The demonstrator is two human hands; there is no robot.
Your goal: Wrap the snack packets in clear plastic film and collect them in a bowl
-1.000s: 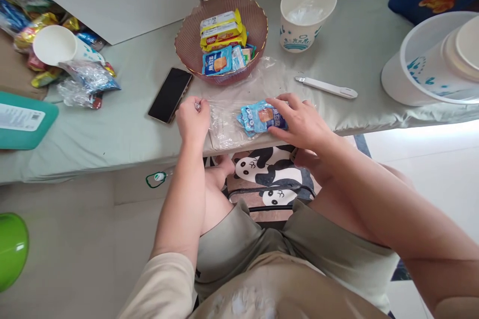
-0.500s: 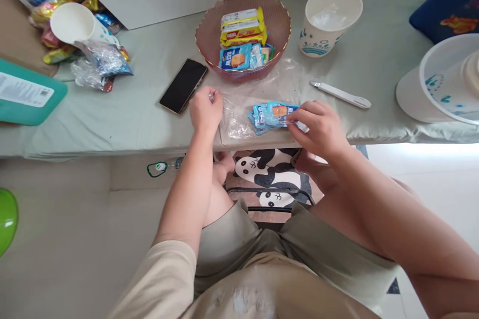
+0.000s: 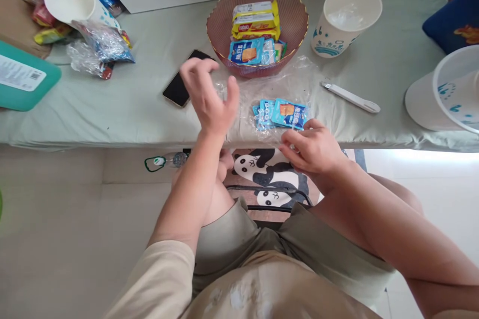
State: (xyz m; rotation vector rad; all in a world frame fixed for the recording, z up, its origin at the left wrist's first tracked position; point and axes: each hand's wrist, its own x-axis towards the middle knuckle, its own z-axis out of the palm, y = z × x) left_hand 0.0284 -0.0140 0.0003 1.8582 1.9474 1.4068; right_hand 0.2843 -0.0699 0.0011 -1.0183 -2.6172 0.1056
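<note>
Several small blue snack packets (image 3: 288, 113) lie overlapping in or on a clear plastic bag (image 3: 275, 82) near the front edge of the covered bench. At the bag's near right edge, my right hand (image 3: 314, 148) is closed in a pinch on the thin plastic, just below the packets. My left hand (image 3: 211, 97) is raised with thumb and fingers apart and nothing in it. It partly covers a black phone (image 3: 176, 88). Behind the bag stands a pink ribbed bowl (image 3: 294, 52) holding yellow wafer packs (image 3: 256, 22) and blue packets.
A white utility knife (image 3: 350, 97) lies right of the bag. Behind it stands a paper cup (image 3: 329, 37) with clear plastic inside. A larger white container (image 3: 421, 102) is at far right. Crumpled wrappers (image 3: 107, 45), a tipped cup (image 3: 69, 0) and a teal container (image 3: 28, 92) are left.
My left hand has opened from a closed grip and lifted over the phone. My right hand has shifted off the packets toward the bench's front edge. The view has moved slightly.
</note>
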